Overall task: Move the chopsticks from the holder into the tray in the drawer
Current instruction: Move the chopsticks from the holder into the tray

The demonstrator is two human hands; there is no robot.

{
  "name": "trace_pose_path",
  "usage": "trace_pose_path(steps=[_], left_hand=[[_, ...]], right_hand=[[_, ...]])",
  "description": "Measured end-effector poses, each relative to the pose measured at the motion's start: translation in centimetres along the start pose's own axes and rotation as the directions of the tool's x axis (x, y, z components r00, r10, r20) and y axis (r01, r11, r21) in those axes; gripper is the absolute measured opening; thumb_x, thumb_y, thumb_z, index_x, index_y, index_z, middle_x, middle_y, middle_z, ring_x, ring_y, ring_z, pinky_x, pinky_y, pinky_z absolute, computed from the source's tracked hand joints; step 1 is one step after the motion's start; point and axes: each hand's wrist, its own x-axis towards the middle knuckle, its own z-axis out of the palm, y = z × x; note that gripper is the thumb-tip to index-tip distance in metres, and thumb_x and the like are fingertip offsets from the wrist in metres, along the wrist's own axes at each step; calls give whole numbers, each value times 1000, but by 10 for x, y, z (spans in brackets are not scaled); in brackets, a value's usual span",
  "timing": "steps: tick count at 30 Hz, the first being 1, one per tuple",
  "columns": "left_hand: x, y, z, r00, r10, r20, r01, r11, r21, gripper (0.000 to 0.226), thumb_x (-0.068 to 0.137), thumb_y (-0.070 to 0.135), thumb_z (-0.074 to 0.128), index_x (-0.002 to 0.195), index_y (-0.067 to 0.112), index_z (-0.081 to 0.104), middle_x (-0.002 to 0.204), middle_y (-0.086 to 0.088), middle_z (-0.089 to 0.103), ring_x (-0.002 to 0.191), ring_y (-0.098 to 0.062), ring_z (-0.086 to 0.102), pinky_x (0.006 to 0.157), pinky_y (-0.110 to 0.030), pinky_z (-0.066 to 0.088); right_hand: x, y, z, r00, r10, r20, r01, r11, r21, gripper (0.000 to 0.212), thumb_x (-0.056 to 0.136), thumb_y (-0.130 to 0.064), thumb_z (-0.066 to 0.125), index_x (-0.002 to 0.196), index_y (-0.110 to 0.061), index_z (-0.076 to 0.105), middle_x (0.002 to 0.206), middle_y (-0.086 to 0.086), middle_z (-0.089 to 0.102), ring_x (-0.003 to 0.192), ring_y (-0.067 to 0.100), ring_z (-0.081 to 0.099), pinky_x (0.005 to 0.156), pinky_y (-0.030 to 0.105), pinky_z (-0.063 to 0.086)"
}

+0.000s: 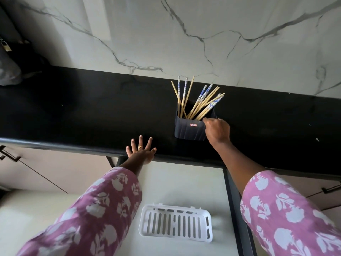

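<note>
The right grip, right of centre, curls at the near right corner of the holder; I cannot tell if it clamps anything. The chopsticks stand fanned in the holder. The left grip lies spread flat on the surface edge. This looks like the first pick. The next move calls for lifting sticks clear, then lowering them to the white tray in the drawer, bottom centre.

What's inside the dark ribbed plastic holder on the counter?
Plain wooden and blue-patterned chopsticks stand in the dark ribbed plastic holder, leaning outward. Its walls hide their lower ends and the bottom.
</note>
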Motion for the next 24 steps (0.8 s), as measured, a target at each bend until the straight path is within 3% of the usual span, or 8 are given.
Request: trace_pose_path(steps=[5,8,11,17,24], left_hand=[[-11,19,-7,998,-61,24,62,998,-32,54,100,46,19,147,44,-8,157,0,-23,143,-36,-21,115,-53,-7],[-11,12,-4,999,-32,22,34,997,-74,53,99,47,19,145,50,-8,157,3,-24,143,-32,-24,115,-51,-10],[-7,8,-3,999,-16,28,18,995,-99,54,98,48,21,143,53,-9,156,6,-26,142,-30,-26,114,-51,-12],[1,5,-5,998,-16,64,22,996,-90,54,98,51,21,142,54,-9,155,8,-27,142,-31,-25,114,-52,-11],[6,5,-5,997,-16,82,23,995,-93,53,98,51,20,142,55,-8,156,8,-25,143,-33,-24,114,-53,-9]], right_hand=[[-6,9,-8,1000,28,10,-28,998,60,22,81,1,53,91,-7,71,82,14,74,80,34,69,72,34,54],[1,5,-13,998,33,-62,-25,992,124,15,79,1,53,78,-3,67,71,16,72,67,36,69,59,31,49],[24,-7,-16,991,120,-58,-106,974,202,15,87,-3,52,89,-5,67,82,16,72,76,36,69,59,33,50],[83,-40,-11,870,445,212,-492,757,431,16,89,-11,60,101,-4,69,105,16,70,98,33,66,74,36,54],[99,-53,3,786,506,356,-614,566,551,27,81,-15,72,104,-1,66,107,17,70,102,32,66,76,35,54]])
